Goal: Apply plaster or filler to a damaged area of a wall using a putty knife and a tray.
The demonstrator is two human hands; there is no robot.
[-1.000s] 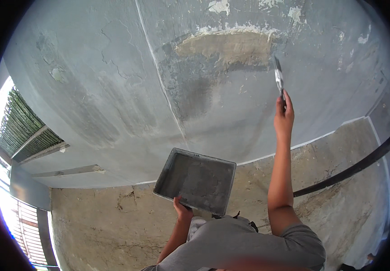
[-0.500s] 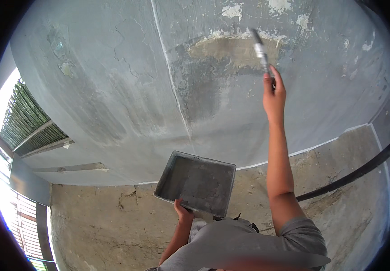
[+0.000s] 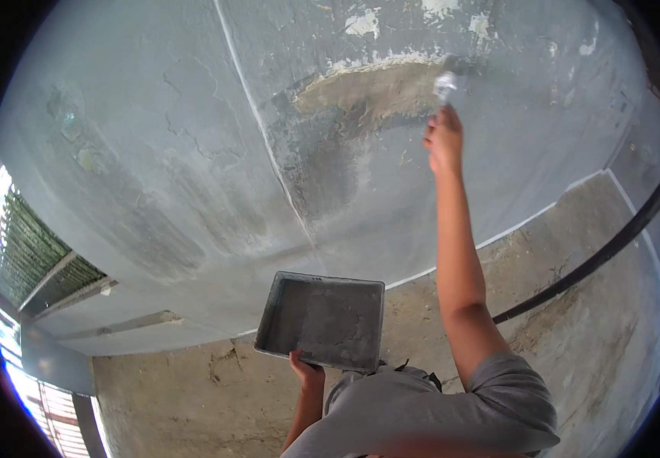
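Fingers (image 3: 453, 119) holding one tool (image 3: 445, 85), one dark tray (image 3: 270, 320)

The right hand (image 3: 445, 137) has swung the tool (image 3: 445, 85) from eleven o'clock to just past twelve, at the two-o'clock end of the tan patch (image 3: 379, 90).

Tray (image 3: 330, 278): matt, plastic-lkg. Wall (image 3: 387, 195): matt pnt w/ rough patch (image 3: 368, 90). Tool (image 3: 445, 86): shiny, metal-lkg. Shirt (image 3: 421, 418): matt cloth.
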